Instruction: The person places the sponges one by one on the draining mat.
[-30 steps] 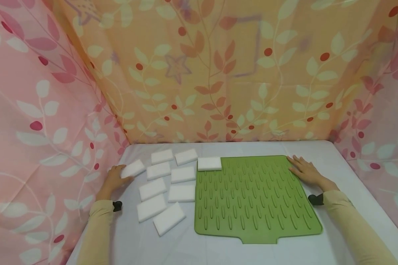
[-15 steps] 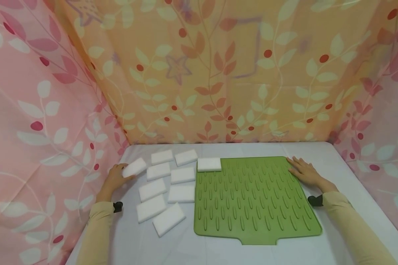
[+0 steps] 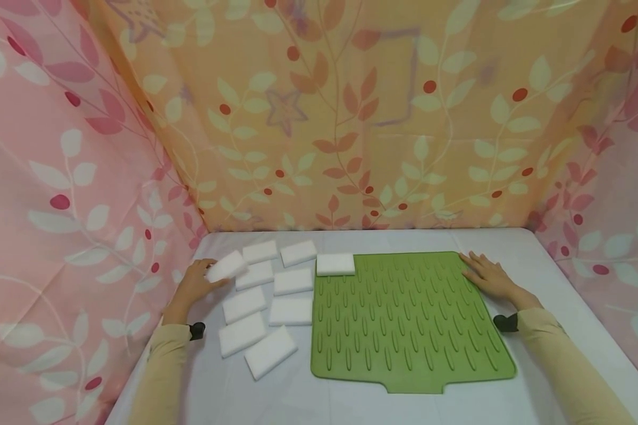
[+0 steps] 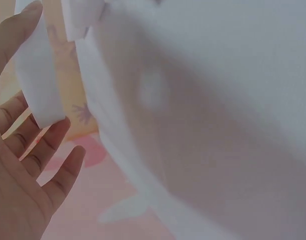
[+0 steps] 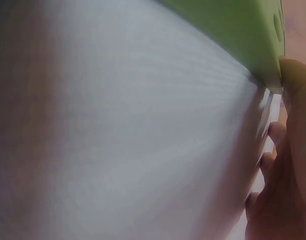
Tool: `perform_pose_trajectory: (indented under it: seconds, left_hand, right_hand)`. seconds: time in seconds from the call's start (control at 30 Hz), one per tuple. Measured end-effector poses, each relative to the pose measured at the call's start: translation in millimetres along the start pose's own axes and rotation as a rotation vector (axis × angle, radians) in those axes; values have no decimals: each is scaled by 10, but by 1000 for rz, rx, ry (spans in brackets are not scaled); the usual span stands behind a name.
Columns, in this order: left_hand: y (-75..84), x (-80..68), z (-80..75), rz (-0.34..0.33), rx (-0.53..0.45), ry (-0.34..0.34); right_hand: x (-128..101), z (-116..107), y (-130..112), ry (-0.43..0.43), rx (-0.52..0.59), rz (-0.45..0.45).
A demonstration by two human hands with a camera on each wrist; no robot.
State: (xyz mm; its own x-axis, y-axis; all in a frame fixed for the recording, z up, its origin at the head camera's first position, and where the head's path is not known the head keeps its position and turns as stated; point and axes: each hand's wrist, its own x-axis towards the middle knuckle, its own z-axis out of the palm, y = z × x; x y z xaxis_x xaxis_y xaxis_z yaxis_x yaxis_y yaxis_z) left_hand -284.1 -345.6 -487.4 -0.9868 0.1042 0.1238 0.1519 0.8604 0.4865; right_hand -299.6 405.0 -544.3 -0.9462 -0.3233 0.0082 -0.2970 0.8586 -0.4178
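Observation:
My left hand (image 3: 194, 283) pinches a white sponge block (image 3: 228, 267) between thumb and fingers, tilted and overlapping two other blocks in the head view. In the left wrist view the same sponge block (image 4: 40, 75) stands edge-on between the thumb and fingertips. My right hand (image 3: 490, 276) lies with fingers spread at the upper right edge of a green ridged mat (image 3: 409, 319). From the right wrist view, the thumb of the right hand (image 5: 287, 150) touches the corner of the mat (image 5: 232, 30). One white block (image 3: 335, 264) lies on the mat's upper left corner.
Several more white blocks (image 3: 292, 310) lie loosely on the white-covered table (image 3: 351, 407), left of the mat. Patterned cloth walls, pink (image 3: 111, 295) at the left and orange (image 3: 319, 147) at the back, enclose the table.
My left hand has lifted the sponge block and carried it a little to the right, toward the other blocks. The right hand has stayed at the mat's edge.

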Motion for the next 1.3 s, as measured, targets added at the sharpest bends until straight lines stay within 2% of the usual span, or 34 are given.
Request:
perform_pose_trajectory:
  seconds: [0.57, 0.8, 1.3]
  left_hand:
    - [397, 71, 101, 48, 8, -37]
    - [503, 105, 162, 71, 7, -60]
    - [786, 142, 276, 190, 73, -97]
  right_hand:
    - [1, 18, 35, -3, 17, 6]
    - [-4, 6, 15, -5, 19, 4]
    - [3, 20, 40, -7, 21, 4]
